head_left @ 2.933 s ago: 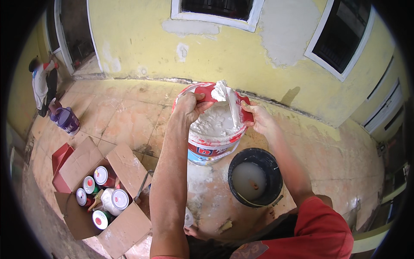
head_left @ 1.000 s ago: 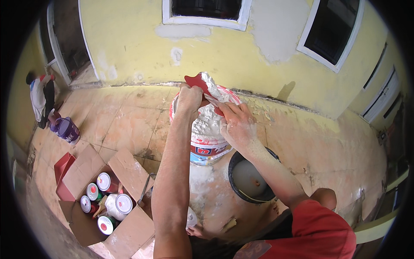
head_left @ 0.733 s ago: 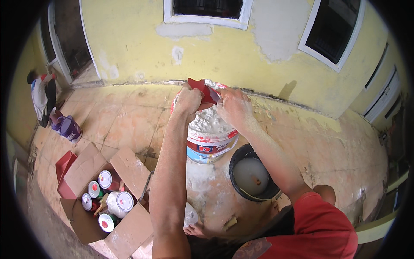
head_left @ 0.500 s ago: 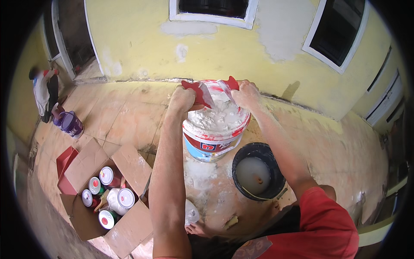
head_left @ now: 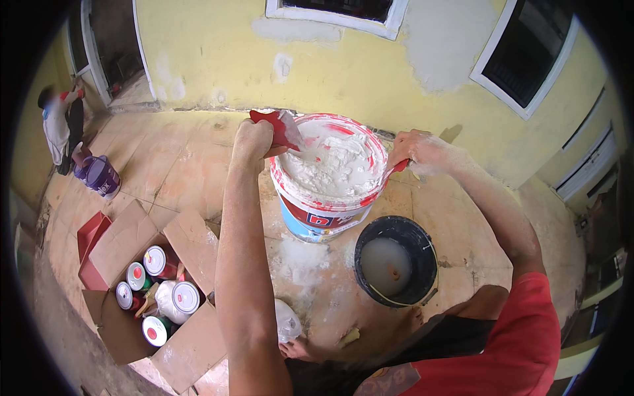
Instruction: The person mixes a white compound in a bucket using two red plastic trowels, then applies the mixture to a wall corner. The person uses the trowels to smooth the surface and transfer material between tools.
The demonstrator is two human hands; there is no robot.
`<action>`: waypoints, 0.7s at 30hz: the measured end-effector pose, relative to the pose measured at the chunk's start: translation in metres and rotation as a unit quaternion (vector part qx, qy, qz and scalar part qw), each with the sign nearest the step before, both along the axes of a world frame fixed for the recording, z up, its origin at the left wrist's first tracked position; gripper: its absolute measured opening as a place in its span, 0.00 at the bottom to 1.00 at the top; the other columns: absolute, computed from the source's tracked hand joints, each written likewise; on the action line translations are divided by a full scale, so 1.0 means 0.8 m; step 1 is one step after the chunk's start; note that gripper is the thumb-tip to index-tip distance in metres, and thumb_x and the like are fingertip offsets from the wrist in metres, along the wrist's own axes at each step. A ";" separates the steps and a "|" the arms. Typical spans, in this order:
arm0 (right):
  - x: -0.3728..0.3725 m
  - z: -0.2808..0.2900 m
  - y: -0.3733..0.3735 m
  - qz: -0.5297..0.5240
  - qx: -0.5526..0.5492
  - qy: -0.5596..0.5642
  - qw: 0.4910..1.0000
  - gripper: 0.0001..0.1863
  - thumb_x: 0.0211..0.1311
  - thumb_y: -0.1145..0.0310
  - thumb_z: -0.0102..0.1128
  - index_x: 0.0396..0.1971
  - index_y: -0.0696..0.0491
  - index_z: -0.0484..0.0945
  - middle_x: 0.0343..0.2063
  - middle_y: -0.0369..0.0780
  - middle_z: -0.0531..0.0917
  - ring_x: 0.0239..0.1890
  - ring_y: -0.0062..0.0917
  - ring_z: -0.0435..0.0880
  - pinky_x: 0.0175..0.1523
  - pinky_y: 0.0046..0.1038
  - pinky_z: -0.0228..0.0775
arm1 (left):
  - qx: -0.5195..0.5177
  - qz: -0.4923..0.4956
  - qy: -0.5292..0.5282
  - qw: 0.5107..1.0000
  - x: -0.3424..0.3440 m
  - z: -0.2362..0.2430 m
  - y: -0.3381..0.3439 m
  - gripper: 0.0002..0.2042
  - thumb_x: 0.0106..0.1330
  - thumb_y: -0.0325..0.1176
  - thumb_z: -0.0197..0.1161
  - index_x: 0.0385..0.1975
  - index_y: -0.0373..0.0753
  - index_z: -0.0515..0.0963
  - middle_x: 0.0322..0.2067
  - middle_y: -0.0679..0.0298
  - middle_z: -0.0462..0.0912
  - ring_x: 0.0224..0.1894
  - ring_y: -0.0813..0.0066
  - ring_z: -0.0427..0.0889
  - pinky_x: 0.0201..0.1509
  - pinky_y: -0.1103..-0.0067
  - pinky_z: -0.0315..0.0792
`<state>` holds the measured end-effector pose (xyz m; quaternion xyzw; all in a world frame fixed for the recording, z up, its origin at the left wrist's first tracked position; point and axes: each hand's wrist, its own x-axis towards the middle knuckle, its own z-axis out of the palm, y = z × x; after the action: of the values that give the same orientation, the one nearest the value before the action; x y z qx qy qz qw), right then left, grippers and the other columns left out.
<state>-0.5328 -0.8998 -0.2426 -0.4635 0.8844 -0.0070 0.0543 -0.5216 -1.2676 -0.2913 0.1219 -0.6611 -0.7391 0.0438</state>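
Observation:
A large bucket (head_left: 300, 218) with a red-smeared rim stands in front of me, filled nearly to the top with lumpy white putty (head_left: 337, 162). My left hand (head_left: 254, 140) is closed round a red putty spreader (head_left: 284, 129), its white-coated blade over the bucket's left edge. At the right rim, my right hand (head_left: 422, 153) grips a second red putty spreader (head_left: 400, 165); most of its blade is hidden by the fingers and rim. White residue dusts both hands and forearms.
Nearer me on the right, a black pail (head_left: 429, 254) holds cloudy water. An open cardboard box (head_left: 122, 336) of several paint cans sits left, beside a red tray (head_left: 89, 257). At far left, another person (head_left: 58, 132) is by a purple bucket (head_left: 105, 177). A patched yellow wall (head_left: 218, 59) stands behind.
My hands have moved apart: the left spreader shifted left to the bucket's left edge, while the right one went right and down to the right rim. The other person remains by the purple bucket.

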 end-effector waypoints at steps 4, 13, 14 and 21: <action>-0.022 -0.039 0.003 0.087 -0.021 -0.060 0.994 0.26 0.48 0.82 0.58 0.47 0.46 0.89 0.43 0.37 0.89 0.52 0.36 0.83 0.59 0.37 0.74 | 0.015 -0.008 0.001 1.000 -0.007 -0.006 0.010 0.14 0.67 0.23 0.52 0.49 0.21 0.74 0.46 0.47 0.81 0.40 0.60 0.88 0.34 0.74 0.90; 0.046 -0.059 -0.096 -0.014 0.002 -0.014 1.000 0.17 0.57 0.74 0.58 0.44 0.48 0.88 0.44 0.42 0.89 0.53 0.37 0.85 0.59 0.40 0.76 | 0.022 0.011 -0.013 1.000 -0.005 -0.001 -0.007 0.14 0.66 0.22 0.52 0.49 0.22 0.74 0.47 0.47 0.82 0.43 0.58 0.87 0.34 0.73 0.90; 0.048 -0.066 -0.108 -0.022 0.003 0.002 1.000 0.15 0.57 0.73 0.58 0.42 0.49 0.88 0.43 0.44 0.88 0.52 0.38 0.86 0.58 0.42 0.77 | 0.024 0.003 -0.013 1.000 -0.007 -0.001 -0.004 0.14 0.66 0.22 0.52 0.49 0.22 0.75 0.47 0.46 0.82 0.43 0.58 0.87 0.34 0.73 0.90; 0.053 -0.072 -0.194 -0.061 -0.043 0.120 0.990 0.09 0.54 0.70 0.61 0.32 0.59 0.85 0.35 0.54 0.87 0.46 0.49 0.88 0.51 0.49 0.79 | 0.034 0.020 0.012 0.999 -0.006 0.000 -0.002 0.14 0.67 0.22 0.51 0.47 0.21 0.75 0.45 0.45 0.82 0.40 0.57 0.88 0.38 0.71 0.91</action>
<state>-0.4907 -1.0552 -0.3004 -0.4084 0.9099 0.0073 -0.0727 -0.5268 -1.2689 -0.2912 0.1275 -0.6327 -0.7613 0.0623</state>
